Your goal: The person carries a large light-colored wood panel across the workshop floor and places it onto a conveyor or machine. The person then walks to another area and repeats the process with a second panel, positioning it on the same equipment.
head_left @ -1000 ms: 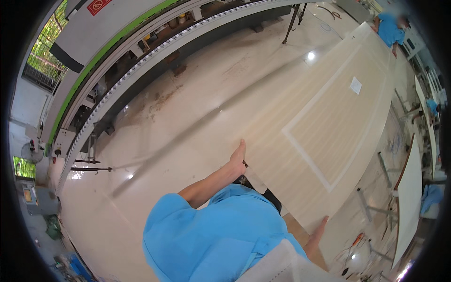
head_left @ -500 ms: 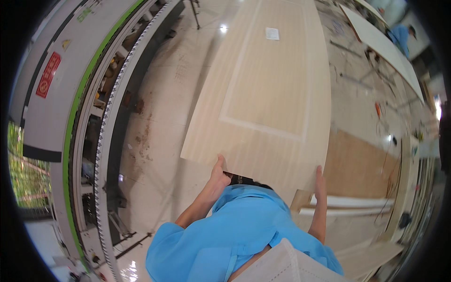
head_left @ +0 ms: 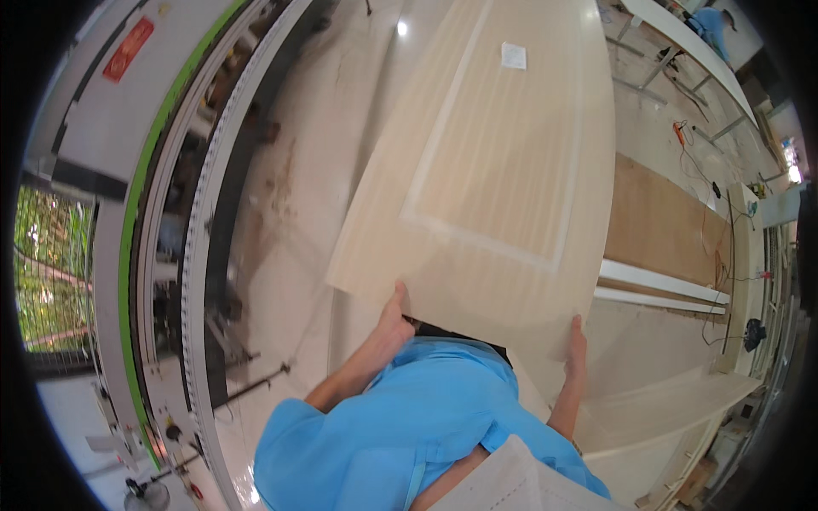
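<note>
A long pale wood-grain panel (head_left: 486, 162), like a door leaf, stretches away from my body, with a lighter rectangular outline on its face and a small white label (head_left: 514, 56) near the far part. My left hand (head_left: 394, 317) grips its near edge, thumb on top and fingers hidden underneath. At the near right corner, my right hand (head_left: 576, 347) holds the side edge, its fingers partly out of sight behind the panel. The near edge lies close against the front of my blue shirt (head_left: 409, 409).
A long grey machine with a green stripe (head_left: 136, 200) runs along the left. On the right lie a brown board (head_left: 660, 226) and white strips (head_left: 665, 285). Another pale panel (head_left: 673, 413) is at lower right. A person in blue (head_left: 709, 30) is beside a white-topped table (head_left: 694, 51) far right.
The surroundings have shifted in view as I move with the panel; the white strips and lower-right panel show more fully. Both hands keep their hold on the panel.
</note>
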The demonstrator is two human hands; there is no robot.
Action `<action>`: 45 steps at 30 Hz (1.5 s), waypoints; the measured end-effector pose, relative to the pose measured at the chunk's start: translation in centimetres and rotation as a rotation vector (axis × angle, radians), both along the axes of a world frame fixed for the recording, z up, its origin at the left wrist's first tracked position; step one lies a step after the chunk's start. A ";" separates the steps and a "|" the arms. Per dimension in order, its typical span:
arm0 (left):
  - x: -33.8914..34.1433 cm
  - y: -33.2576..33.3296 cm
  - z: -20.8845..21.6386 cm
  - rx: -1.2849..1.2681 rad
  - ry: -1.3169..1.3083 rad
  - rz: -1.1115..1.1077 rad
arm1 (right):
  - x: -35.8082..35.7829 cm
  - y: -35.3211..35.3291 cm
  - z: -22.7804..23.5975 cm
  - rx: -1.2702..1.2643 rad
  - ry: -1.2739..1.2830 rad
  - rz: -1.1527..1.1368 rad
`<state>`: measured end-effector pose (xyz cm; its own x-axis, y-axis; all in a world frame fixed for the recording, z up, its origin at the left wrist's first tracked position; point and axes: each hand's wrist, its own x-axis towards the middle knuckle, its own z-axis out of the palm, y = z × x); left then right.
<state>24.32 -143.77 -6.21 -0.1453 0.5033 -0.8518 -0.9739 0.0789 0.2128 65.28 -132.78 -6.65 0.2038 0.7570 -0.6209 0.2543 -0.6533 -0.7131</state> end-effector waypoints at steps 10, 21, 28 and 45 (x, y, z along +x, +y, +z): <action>12.5 -28.8 2.7 -0.045 -0.085 0.164 | 11.4 -30.4 0.7 0.142 0.148 0.055; 21.2 -64.4 0.5 0.020 -0.205 0.007 | 20.0 -67.0 5.4 0.021 0.050 -0.040; 18.7 -87.4 1.7 -0.261 -0.009 -0.088 | 17.4 -93.2 4.4 0.116 -0.038 0.040; 14.6 -141.5 10.6 -0.066 0.071 -0.176 | 14.3 -148.6 5.7 -0.062 0.136 -0.175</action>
<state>38.91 -285.28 4.43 -0.1208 0.4692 -0.8748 -0.9266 0.2628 0.2689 79.61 -281.42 -0.91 0.2402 0.6765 -0.6962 0.0373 -0.7231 -0.6898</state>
